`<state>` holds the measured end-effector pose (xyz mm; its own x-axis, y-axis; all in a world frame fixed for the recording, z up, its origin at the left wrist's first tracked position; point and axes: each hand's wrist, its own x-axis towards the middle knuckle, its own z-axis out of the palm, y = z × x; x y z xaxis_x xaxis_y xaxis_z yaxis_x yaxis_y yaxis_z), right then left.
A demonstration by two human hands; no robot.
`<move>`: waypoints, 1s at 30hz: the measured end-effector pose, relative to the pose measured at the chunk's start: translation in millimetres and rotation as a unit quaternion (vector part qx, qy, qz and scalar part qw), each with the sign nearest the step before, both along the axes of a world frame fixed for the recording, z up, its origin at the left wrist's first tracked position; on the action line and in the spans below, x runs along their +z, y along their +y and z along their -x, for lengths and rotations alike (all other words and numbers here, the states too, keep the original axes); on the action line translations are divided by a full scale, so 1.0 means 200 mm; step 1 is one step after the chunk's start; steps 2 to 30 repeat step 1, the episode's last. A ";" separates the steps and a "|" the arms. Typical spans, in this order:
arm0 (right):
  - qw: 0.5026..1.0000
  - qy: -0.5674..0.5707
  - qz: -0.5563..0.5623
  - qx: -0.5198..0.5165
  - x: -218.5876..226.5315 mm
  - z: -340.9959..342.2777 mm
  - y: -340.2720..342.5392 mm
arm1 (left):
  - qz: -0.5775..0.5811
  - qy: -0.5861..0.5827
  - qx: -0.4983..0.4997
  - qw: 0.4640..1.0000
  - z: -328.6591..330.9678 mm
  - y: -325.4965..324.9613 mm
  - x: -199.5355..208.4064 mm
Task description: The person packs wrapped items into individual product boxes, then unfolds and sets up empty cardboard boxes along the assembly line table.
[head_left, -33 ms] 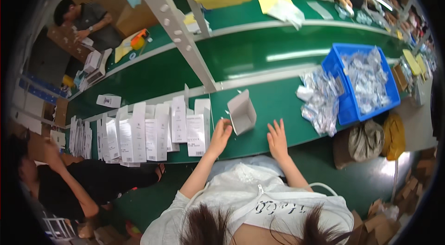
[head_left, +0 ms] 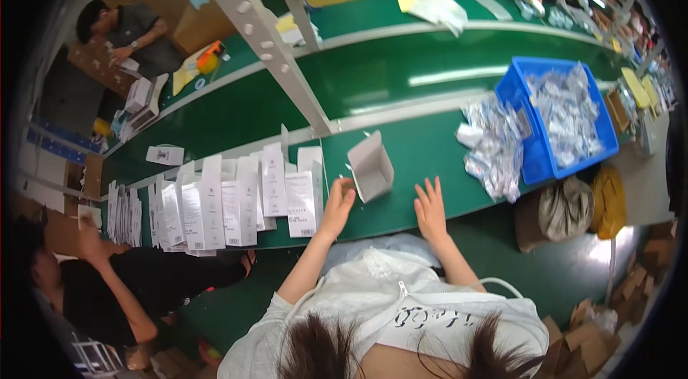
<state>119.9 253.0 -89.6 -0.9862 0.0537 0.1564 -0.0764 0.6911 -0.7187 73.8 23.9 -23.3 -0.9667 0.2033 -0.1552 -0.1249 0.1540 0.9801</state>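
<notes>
An open white carton [head_left: 371,170] stands on the green table in front of me, its pale inside showing and one flap raised. My left hand [head_left: 338,208] is at the carton's near left side, fingers loosely bent and close together. Whether its fingertips touch the cardboard I cannot tell. To the right of the carton, my right hand [head_left: 431,213] hovers by the table's front edge with fingers spread, holding nothing. Left of my left hand, several white printed cartons [head_left: 236,207] stand in a row.
On the right, a blue bin [head_left: 605,137] holds many clear plastic packets, with a pile of packets [head_left: 491,146] beside it. Flat white cartons [head_left: 124,214] are stacked at far left, near a seated person [head_left: 107,271]. A metal post [head_left: 279,56] rises behind the row.
The whole view has shifted slightly, so the table sits a little higher in it. My right hand is marginally farther from the carton; my left hand stays beside it.
</notes>
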 end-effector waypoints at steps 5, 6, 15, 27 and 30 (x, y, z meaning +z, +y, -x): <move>0.999 0.020 -0.029 -0.011 -0.01 0.02 0.03 | -0.037 0.013 0.027 0.999 0.01 0.00 -0.01; 0.999 0.020 -0.029 -0.011 -0.01 0.02 0.03 | -0.037 0.013 0.027 0.999 0.01 0.00 -0.01; 0.999 0.020 -0.029 -0.011 -0.01 0.02 0.03 | -0.037 0.013 0.027 0.999 0.01 0.00 -0.01; 0.999 0.020 -0.029 -0.011 -0.01 0.02 0.03 | -0.037 0.013 0.027 0.999 0.01 0.00 -0.01; 0.999 0.020 -0.029 -0.011 -0.01 0.02 0.03 | -0.037 0.013 0.027 0.999 0.01 0.00 -0.01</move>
